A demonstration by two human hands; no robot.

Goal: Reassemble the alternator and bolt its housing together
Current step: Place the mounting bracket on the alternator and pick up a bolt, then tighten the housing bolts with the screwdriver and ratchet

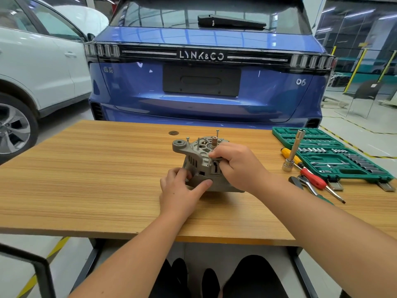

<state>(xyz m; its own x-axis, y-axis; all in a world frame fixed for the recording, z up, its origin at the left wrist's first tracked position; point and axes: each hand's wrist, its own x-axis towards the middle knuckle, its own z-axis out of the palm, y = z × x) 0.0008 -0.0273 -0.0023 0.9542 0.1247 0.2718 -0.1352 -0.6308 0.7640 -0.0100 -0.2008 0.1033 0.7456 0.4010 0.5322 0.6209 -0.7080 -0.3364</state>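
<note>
A grey cast alternator (198, 157) stands on the wooden table (107, 179), shaft end up, a mounting ear at its far left. Several long housing bolts (217, 134) stick up out of its top. My left hand (182, 191) grips the lower front of the housing, thumb pressed along its side. My right hand (234, 166) rests on the right side of the alternator, its fingertips pinching a bolt at the near top edge. The lower right of the housing is hidden behind my right hand.
A green socket set case (330, 155) lies open at the table's right. Beside it stand a long socket on an extension (293, 150), a yellow-handled screwdriver (289, 154), a red-handled screwdriver (313, 179) and a ratchet (307, 182). A blue car (204, 82) is behind the table.
</note>
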